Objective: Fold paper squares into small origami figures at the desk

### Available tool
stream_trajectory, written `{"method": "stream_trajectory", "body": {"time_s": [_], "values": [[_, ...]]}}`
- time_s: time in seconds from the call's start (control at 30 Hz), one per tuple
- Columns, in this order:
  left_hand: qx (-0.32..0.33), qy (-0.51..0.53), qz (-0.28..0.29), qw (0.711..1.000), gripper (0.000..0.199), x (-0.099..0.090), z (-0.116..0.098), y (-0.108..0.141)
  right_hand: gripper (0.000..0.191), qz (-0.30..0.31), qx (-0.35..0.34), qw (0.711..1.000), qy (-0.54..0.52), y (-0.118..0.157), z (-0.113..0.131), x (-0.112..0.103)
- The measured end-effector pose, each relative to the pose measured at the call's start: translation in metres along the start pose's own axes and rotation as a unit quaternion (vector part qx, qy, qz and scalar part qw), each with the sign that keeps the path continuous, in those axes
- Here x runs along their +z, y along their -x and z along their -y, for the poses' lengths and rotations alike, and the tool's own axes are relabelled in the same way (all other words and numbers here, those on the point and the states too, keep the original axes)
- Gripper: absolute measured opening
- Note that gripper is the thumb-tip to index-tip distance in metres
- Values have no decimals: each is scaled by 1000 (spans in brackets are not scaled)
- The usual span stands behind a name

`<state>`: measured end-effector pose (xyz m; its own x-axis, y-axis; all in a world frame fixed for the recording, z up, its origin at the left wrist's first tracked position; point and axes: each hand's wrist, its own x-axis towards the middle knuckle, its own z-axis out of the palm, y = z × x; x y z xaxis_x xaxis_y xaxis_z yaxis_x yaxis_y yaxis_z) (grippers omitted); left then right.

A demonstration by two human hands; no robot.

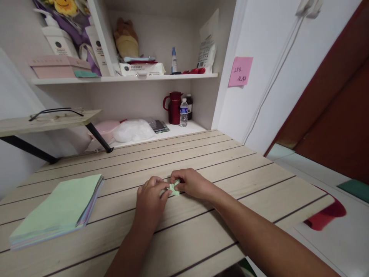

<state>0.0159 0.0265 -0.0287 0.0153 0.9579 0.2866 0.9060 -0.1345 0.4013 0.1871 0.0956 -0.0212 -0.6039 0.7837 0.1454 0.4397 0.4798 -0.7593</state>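
A small piece of folded light green paper (174, 190) is at the middle of the striped wooden tabletop (123, 207). My left hand (151, 198) pinches its left side between thumb and forefinger. From the right, my right hand (190, 182) grips the other side, thumb and fingers closed on it. The fingers hide part of the paper, so its full shape cannot be made out. On the left of the table lies a thick stack of coloured paper (60, 206), light green sheet on top.
Behind the table, a shelf (193, 127) holds a red jug (174, 108), a water bottle (183, 113) and a white plastic bag (134, 130). Eyeglasses (57, 111) rest on a small raised stand (17, 125) at left. A red stool or bin (325, 213) stands past the table's right edge.
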Motion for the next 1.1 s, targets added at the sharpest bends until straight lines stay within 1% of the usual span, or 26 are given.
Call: {"method": "stream_trajectory", "body": {"time_s": [0.13, 0.3, 0.43, 0.57, 0.67, 0.73, 0.77, 0.83, 0.9, 1.0, 1.1], "values": [[-9, -12, -7, 1000, 6, -1, -4, 2, 9, -10, 10, 1000, -21, 0, -1, 0], [-21, 11, -5, 1000, 7, 0, -6, 2, 9, -13, 12, 1000, -19, 1, -2, 1], [-33, 17, -19, 999, 11, 2, -7, 4, 9, -22, 18, 999, -15, 2, 0, 0], [-54, 57, -37, 996, 27, 6, -6, 4, 8, -25, 26, 998, -50, 2, -3, -1], [-100, 121, -60, 986, 47, 7, -5, 2, 12, -41, 26, 996, -76, 1, -4, 1], [-127, 169, -59, 976, 56, 6, -4, 0, 14, -59, 14, 995, -81, 1, -3, 2], [-130, 188, -52, 972, 56, 5, -4, -1, 14, -68, 8, 995, -79, 1, -2, 2], [-120, 211, -38, 969, 49, 3, -4, -2, 12, -82, 1, 995, -64, 1, 2, 3], [-93, 214, -36, 972, 43, 3, -3, -2, 9, -89, 5, 995, -35, 1, 6, 3], [-57, 191, -53, 978, 42, 4, -2, -1, 9, -93, 17, 996, 3, 2, 11, 3], [-50, 186, -68, 979, 40, 5, -1, 1, 9, -92, 17, 996, 10, 2, 11, 3]]}}
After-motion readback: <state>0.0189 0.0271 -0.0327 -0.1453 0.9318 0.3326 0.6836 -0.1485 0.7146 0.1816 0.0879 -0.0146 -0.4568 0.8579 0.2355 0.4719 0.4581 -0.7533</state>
